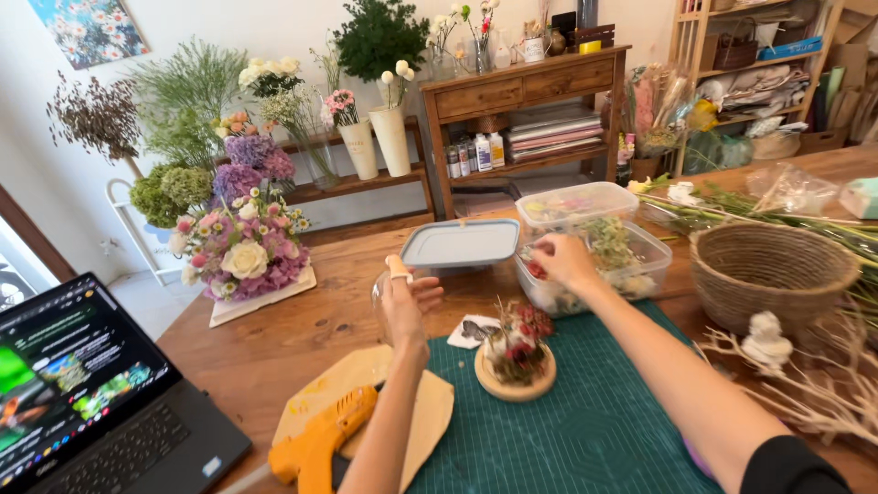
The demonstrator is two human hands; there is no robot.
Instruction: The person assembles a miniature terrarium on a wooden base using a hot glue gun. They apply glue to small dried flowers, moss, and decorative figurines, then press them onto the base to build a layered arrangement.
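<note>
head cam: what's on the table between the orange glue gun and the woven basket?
In the head view, between the glue gun and the basket lies the green cutting mat, with a small flower arrangement on a wooden disc standing on it.

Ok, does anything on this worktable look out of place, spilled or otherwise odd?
One thing: the grey lid sits loose and tilted beside the clear plastic boxes rather than on one. The left hand holds a clear glass dome; the right hand reaches into a box. Nothing looks spilled or broken.
</note>
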